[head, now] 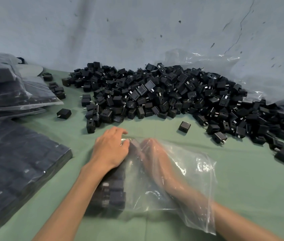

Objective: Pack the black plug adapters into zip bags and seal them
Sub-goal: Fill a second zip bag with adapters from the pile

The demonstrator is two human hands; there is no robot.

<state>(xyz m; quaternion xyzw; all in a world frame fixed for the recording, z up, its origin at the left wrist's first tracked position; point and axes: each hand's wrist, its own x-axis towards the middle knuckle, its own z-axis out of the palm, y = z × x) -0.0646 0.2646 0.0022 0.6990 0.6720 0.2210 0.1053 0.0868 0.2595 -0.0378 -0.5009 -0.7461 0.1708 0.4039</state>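
Observation:
A clear zip bag (pixel 190 173) lies on the green table in front of me. A neat row of black plug adapters (pixel 113 190) fills its left side. My left hand (pixel 110 148) rests on top of the bag, over the far end of that row, fingers bent down onto the plastic. My right hand (pixel 152 150) is inside the bag up to the forearm and blurred; its fingertips touch an adapter (pixel 134 142) at the far end. Whether it grips that adapter is unclear. A large heap of loose black adapters (pixel 164 94) lies beyond.
Filled bags of adapters are stacked at the left (pixel 16 164) and far left (pixel 7 87). A big crumpled plastic sheet (pixel 242 70) lies behind the heap on the right. Single adapters (pixel 184 126) (pixel 64 112) lie between the heap and my hands. A grey wall stands behind.

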